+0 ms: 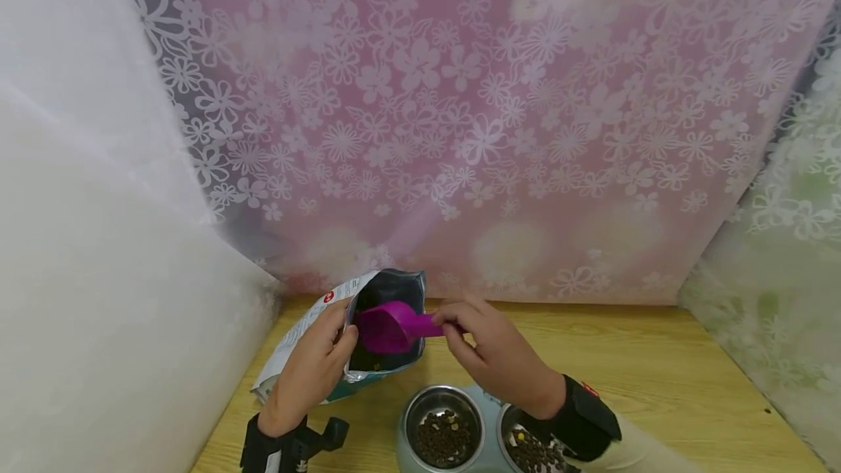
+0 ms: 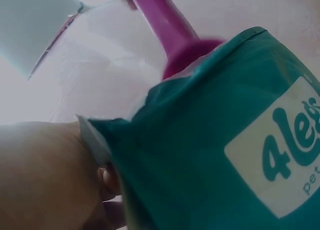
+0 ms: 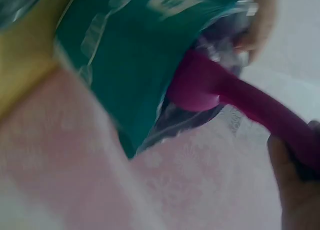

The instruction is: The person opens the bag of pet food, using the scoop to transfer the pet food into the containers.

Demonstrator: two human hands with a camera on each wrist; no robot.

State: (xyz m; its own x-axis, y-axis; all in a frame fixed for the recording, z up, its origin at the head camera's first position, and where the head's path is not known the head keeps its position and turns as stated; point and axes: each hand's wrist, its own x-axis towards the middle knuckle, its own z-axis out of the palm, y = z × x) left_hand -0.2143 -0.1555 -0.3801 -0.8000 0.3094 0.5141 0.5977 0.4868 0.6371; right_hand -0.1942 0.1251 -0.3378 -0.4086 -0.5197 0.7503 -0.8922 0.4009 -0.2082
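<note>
Scoop [image 1: 388, 328]: glossy magenta plastic, rounded cup, straight handle. Bag [image 2: 185, 135]: teal face with a white label panel lettered "4Leg…" and "pet", cut off by the frame edge; in the head view a whitish printed side also shows. Its mouth gapes, dark lining visible; bag body leans over, mouth toward the right fingers.

Right hand [image 1: 496, 349]: fingers curled, thumb and forefinger pinching the handle near its end; no gap seen between grip and handle. Left hand [image 1: 312, 367]: thumb and fingers close together, pinching the bag at the edge of its mouth; some fingertips hidden by the bag.

Scoop position: handle runs from the right fingertips toward the left hand; cup lies inside the bag's mouth, just beside the left thumb. Contents of the cup: cannot tell. The bag extends from the left fingers, its mouth between the two hands.

Nearer the wearer than the right fingers: a pale blue stand [image 1: 488, 444] with two steel bowls. The left bowl [image 1: 443, 389] contains brown kibble [image 1: 445, 442]; the right bowl [image 1: 515, 414], partly covered by the right wrist, likewise. Wood-grain tabletop [image 1: 670, 374] beneath.
</note>
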